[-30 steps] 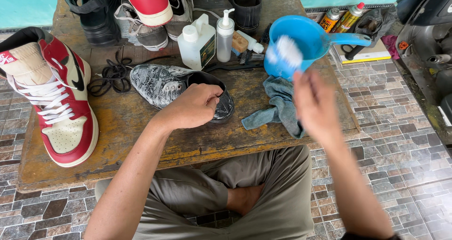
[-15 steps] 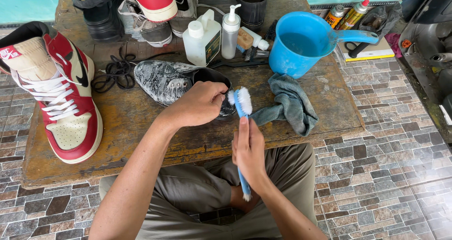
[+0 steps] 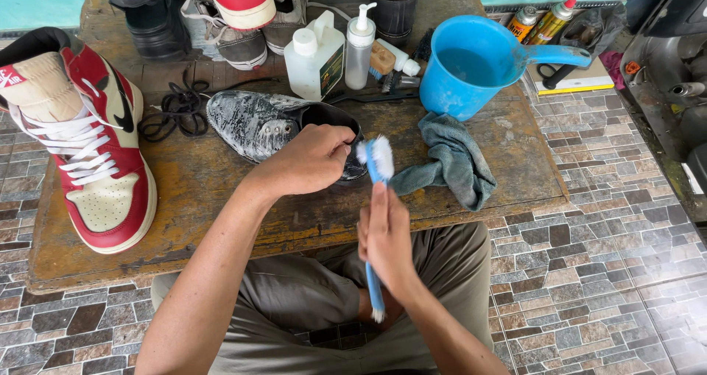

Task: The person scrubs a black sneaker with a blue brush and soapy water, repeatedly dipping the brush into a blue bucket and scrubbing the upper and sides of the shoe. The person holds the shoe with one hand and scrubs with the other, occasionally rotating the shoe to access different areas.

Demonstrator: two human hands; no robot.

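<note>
left hand point(image 3: 309, 158) clamped on the heel of the soapy black shoe point(image 3: 283, 131) on the wooden table point(image 3: 206, 191) — right hand point(image 3: 387, 239) wrapped around a blue brush point(image 3: 377, 170), bristles right by the heel

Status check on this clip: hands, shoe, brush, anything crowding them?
Left hand grips the heel of the soapy black shoe. Right hand holds the blue brush, bristles at the heel. Grey rag lies just right of the brush, apart from it.

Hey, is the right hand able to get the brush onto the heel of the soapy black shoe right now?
Probably yes. The right hand holds the brush with its bristles right beside the heel of the shoe. Only the left hand, gripping the heel rim, covers part of it; nothing else lies between.
</note>
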